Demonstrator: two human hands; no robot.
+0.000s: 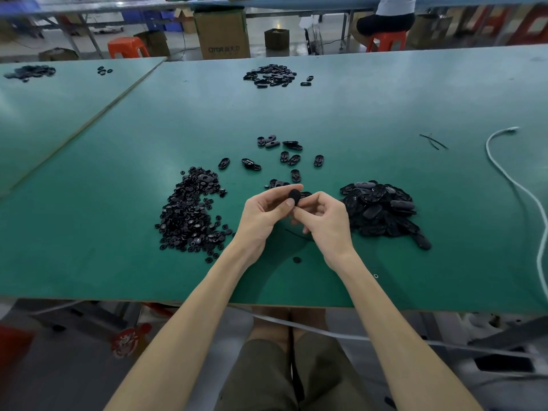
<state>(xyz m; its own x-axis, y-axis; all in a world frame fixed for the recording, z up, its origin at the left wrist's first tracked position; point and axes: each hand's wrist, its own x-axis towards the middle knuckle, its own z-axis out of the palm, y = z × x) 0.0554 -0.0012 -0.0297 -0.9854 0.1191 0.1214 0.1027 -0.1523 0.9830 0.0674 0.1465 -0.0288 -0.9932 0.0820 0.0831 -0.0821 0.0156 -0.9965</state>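
Observation:
My left hand point(265, 213) and my right hand point(321, 221) meet above the middle of the green table point(118, 262). Between them is a small black oval plastic piece point(293, 196). My left thumb and fingers pinch it, and my right fingertips curl in against its right side. A heap of small round black parts point(189, 215) lies to the left of my hands. A heap of black oval shells point(379, 212) lies to the right. Several single oval pieces point(289, 158) are scattered just beyond my hands.
Another pile of black parts point(272, 75) lies farther back on the table, and a smaller one point(29, 72) at the far left. A white cable point(510, 185) runs along the right side. One loose round part point(296, 260) lies near the front edge. A seated person point(385, 22), stools and boxes are behind.

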